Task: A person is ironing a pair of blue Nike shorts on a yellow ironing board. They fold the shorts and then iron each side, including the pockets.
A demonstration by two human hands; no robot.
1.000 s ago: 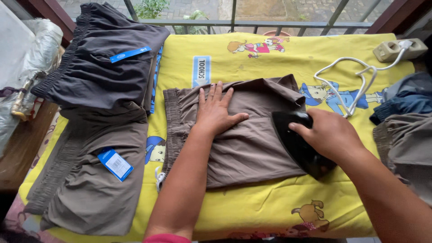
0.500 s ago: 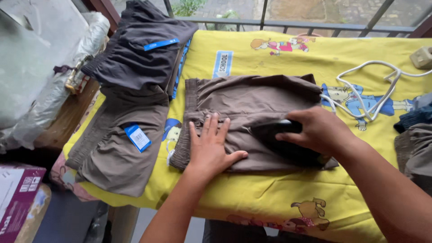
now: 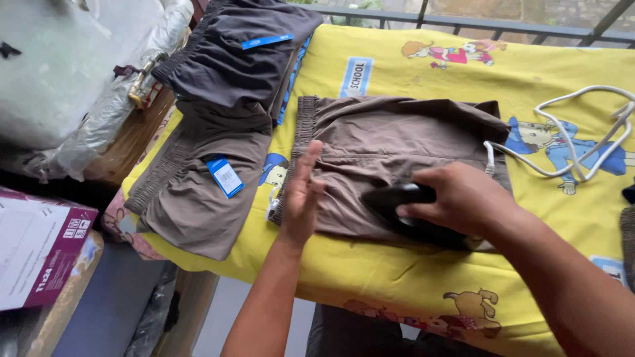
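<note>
We see brown shorts lying flat mid-table on the yellow cartoon sheet, right hand clamped on a black iron, left hand open edgewise beside it, stacked tagged shorts left, white cord right.

- The right hand grips a black iron that sits on brown shorts.
- The left hand is flat and turned on its edge, at the left side of the shorts.
- The shorts lie on a yellow cloth with cartoon pictures.
- A white cord curls on the cloth to the right.
- More shorts with blue tags are piled on the left.
- A box sits low on the left.
</note>
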